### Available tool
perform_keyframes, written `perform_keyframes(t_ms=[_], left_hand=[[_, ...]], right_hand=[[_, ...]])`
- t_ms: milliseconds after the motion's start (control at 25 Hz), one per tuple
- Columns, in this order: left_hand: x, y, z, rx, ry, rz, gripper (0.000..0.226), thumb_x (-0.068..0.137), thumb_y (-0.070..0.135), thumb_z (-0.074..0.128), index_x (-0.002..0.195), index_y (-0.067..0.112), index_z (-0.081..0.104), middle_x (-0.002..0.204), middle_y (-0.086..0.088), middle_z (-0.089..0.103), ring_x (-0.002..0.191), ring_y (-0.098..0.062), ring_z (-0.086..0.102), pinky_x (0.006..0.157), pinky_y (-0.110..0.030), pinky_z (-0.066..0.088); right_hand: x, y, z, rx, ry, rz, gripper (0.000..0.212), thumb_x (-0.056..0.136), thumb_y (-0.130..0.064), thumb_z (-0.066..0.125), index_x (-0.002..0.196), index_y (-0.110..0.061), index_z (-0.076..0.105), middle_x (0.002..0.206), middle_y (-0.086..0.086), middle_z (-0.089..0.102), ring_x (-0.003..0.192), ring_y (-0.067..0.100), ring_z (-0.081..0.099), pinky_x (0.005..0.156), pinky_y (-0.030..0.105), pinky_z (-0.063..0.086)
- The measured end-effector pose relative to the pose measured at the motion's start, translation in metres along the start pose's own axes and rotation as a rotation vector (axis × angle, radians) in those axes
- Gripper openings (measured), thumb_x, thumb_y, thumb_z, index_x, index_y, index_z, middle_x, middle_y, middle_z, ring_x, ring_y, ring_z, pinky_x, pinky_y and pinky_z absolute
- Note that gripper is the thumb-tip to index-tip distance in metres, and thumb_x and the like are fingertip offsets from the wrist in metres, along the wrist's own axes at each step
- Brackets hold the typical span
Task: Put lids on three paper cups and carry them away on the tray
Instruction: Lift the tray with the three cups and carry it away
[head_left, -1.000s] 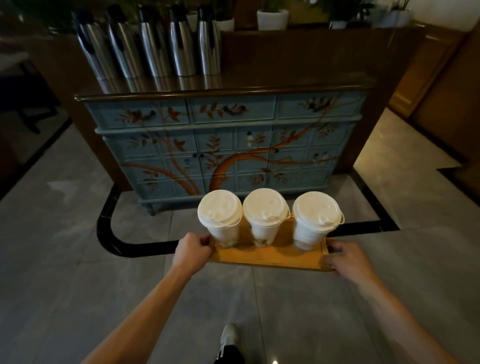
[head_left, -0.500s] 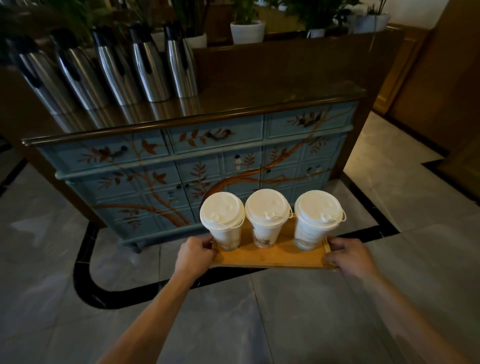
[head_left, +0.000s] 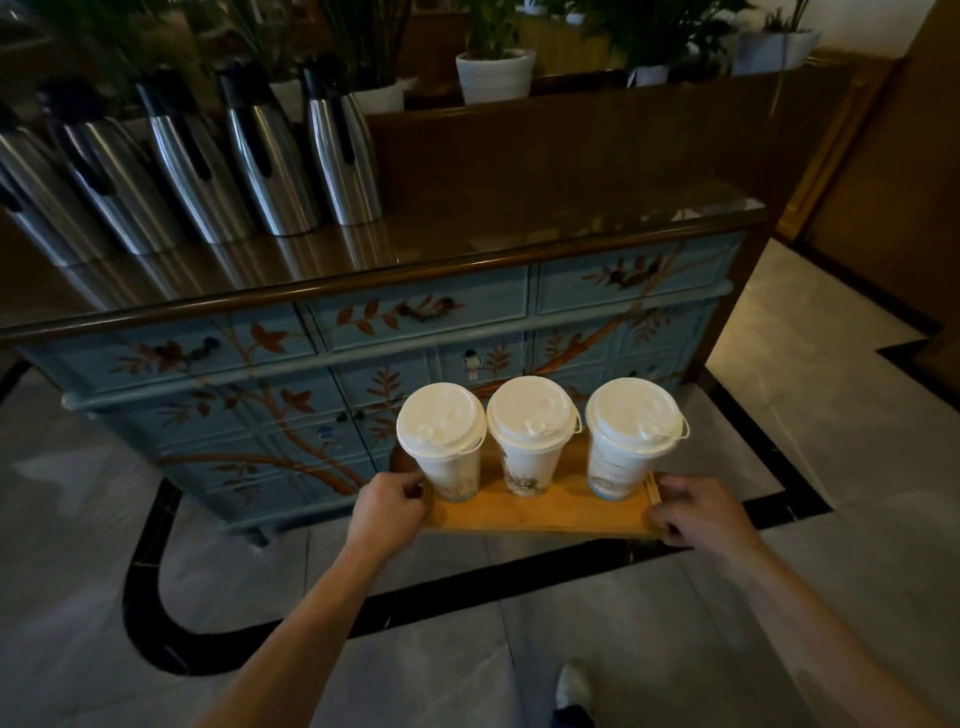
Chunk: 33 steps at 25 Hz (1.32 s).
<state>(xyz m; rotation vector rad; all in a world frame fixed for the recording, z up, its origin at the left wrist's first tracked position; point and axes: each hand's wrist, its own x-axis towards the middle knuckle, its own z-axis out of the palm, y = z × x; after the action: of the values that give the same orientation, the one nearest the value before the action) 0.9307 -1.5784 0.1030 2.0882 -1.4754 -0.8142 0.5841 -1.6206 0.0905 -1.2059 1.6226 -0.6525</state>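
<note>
A wooden tray (head_left: 545, 512) is held level in the air over the floor. On it stand three paper cups in a row, each capped with a white lid: the left cup (head_left: 442, 426), the middle cup (head_left: 532, 415) and the right cup (head_left: 634, 418). My left hand (head_left: 387, 512) grips the tray's left end and my right hand (head_left: 693, 509) grips its right end. Both forearms reach in from below.
A blue painted cabinet (head_left: 363, 364) with a glossy brown top stands just beyond the tray. Several steel thermos jugs (head_left: 270, 166) line its left side, with potted plants (head_left: 493, 73) behind. Grey tiled floor with a black inlay band (head_left: 467, 587) lies underfoot; my shoe (head_left: 571, 686) shows below.
The view has swung and come closer to the cabinet, which now sits larger and further left. The tray, cups and both hands keep the same grip and arrangement.
</note>
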Motion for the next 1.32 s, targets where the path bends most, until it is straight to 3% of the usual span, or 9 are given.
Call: perform_keyframes(t_ms=[200, 320, 440, 560, 680, 880, 1080, 1240, 1320], left_hand=[[0.067, 0.041, 0.016, 0.009, 0.034, -0.039, 0.045, 0.078, 0.0, 0.062, 0.05, 0.034, 0.06, 0.048, 0.013, 0.058, 0.057, -0.012, 0.057, 0.051, -0.024, 0.043], [0.102, 0.073, 0.02, -0.014, 0.043, -0.069, 0.028, 0.081, 0.004, 0.063, 0.074, 0.029, 0.073, 0.063, 0.006, 0.066, 0.064, -0.016, 0.063, 0.059, -0.028, 0.051], [0.136, 0.102, 0.022, -0.037, 0.059, -0.077, 0.029, 0.082, 0.005, 0.062, 0.1, 0.023, 0.077, 0.077, 0.0, 0.072, 0.069, -0.017, 0.068, 0.068, -0.035, 0.06], [0.168, 0.126, 0.016, -0.007, 0.084, -0.049, 0.026, 0.081, 0.005, 0.062, 0.096, 0.018, 0.077, 0.069, 0.003, 0.068, 0.065, -0.011, 0.063, 0.063, -0.029, 0.056], [0.198, 0.15, 0.006, -0.001, 0.097, -0.016, 0.025, 0.081, 0.006, 0.063, 0.094, 0.021, 0.077, 0.066, 0.008, 0.065, 0.063, -0.004, 0.058, 0.052, -0.018, 0.043], [0.248, 0.174, -0.015, -0.031, 0.104, 0.028, 0.035, 0.085, 0.009, 0.065, 0.116, 0.023, 0.073, 0.072, 0.011, 0.067, 0.068, -0.003, 0.063, 0.054, -0.011, 0.045], [0.3, 0.187, -0.033, -0.037, 0.082, 0.045, 0.027, 0.085, 0.011, 0.066, 0.082, 0.037, 0.068, 0.078, -0.005, 0.074, 0.075, -0.018, 0.071, 0.072, -0.037, 0.063], [0.344, 0.193, -0.049, -0.039, 0.074, 0.075, 0.021, 0.086, 0.012, 0.066, 0.087, 0.031, 0.074, 0.071, -0.001, 0.073, 0.066, -0.012, 0.07, 0.063, -0.029, 0.062], [0.365, 0.196, -0.058, -0.019, 0.076, 0.096, 0.017, 0.087, 0.012, 0.064, 0.092, 0.022, 0.077, 0.075, -0.004, 0.075, 0.07, -0.017, 0.072, 0.067, -0.034, 0.064]], right_hand=[[0.077, -0.036, -0.033, -0.011, -0.035, -0.013, 0.039, 0.078, 0.011, 0.068, 0.082, -0.028, 0.068, 0.092, 0.007, 0.071, 0.09, 0.029, 0.066, 0.072, 0.04, 0.059], [0.121, -0.059, -0.056, -0.084, -0.037, -0.044, 0.033, 0.078, 0.006, 0.071, 0.075, -0.027, 0.068, 0.088, 0.006, 0.072, 0.089, 0.028, 0.068, 0.063, 0.034, 0.057], [0.16, -0.082, -0.078, -0.138, -0.013, -0.067, 0.028, 0.075, 0.005, 0.072, 0.073, -0.022, 0.072, 0.082, 0.006, 0.074, 0.081, 0.027, 0.071, 0.065, 0.039, 0.062], [0.193, -0.107, -0.094, -0.146, -0.008, -0.088, 0.033, 0.077, 0.004, 0.072, 0.07, -0.028, 0.068, 0.082, -0.001, 0.073, 0.081, 0.02, 0.069, 0.062, 0.036, 0.063], [0.221, -0.137, -0.107, -0.144, -0.026, -0.105, 0.035, 0.079, 0.003, 0.072, 0.085, -0.031, 0.066, 0.087, -0.003, 0.07, 0.084, 0.02, 0.068, 0.055, 0.028, 0.059], [0.265, -0.181, -0.117, -0.156, -0.019, -0.112, 0.037, 0.08, 0.002, 0.073, 0.096, -0.031, 0.066, 0.082, -0.011, 0.069, 0.078, 0.014, 0.067, 0.05, 0.023, 0.056], [0.307, -0.215, -0.118, -0.15, -0.028, -0.104, 0.042, 0.082, 0.005, 0.069, 0.111, -0.026, 0.068, 0.085, -0.003, 0.068, 0.081, 0.019, 0.067, 0.054, 0.028, 0.058], [0.341, -0.241, -0.114, -0.159, 0.003, -0.109, 0.042, 0.082, 0.003, 0.071, 0.118, -0.018, 0.072, 0.087, 0.001, 0.071, 0.083, 0.023, 0.069, 0.057, 0.031, 0.059], [0.356, -0.255, -0.109, -0.148, 0.011, -0.099, 0.041, 0.081, 0.004, 0.072, 0.116, -0.018, 0.073, 0.087, 0.001, 0.071, 0.081, 0.022, 0.07, 0.058, 0.034, 0.061]])
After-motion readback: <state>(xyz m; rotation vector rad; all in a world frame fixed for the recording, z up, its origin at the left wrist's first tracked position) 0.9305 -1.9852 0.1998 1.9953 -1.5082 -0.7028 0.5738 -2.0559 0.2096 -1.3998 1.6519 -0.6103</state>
